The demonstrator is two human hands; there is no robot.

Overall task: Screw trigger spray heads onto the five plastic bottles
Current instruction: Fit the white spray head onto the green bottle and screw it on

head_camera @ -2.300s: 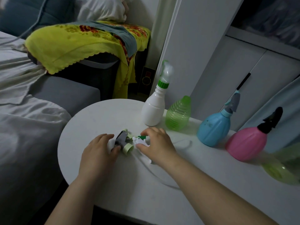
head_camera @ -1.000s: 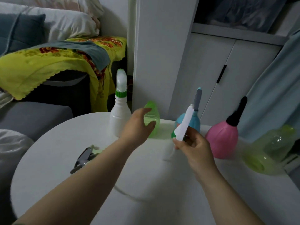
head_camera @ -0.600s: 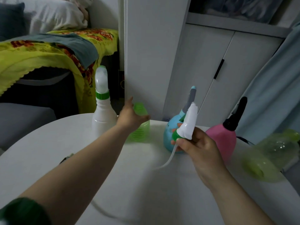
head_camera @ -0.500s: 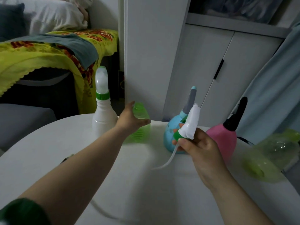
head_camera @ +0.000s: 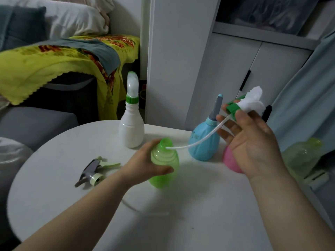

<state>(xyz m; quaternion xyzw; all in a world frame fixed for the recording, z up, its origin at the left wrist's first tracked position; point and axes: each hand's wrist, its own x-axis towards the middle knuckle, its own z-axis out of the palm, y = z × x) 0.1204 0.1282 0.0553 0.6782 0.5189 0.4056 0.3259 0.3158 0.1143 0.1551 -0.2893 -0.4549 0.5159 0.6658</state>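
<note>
Your left hand (head_camera: 145, 167) grips the green bottle (head_camera: 164, 165); your right hand (head_camera: 253, 142) feeds in the spray head (head_camera: 248, 104) tube.

Left fingers wrap the bottle body, upright mid-table (head_camera: 181, 223). Right fingertips pinch the white head's green collar, raised to the right; its tube (head_camera: 195, 143) curves down, tip at the bottle mouth. A spare gray spray head (head_camera: 94, 171) lies near left. Far: white bottle (head_camera: 131, 131), blue bottle (head_camera: 204, 144), both capped. The pink bottle (head_camera: 231, 162) is half hidden behind your right hand. A pale green bottle (head_camera: 301, 156) is lying far right.
</note>
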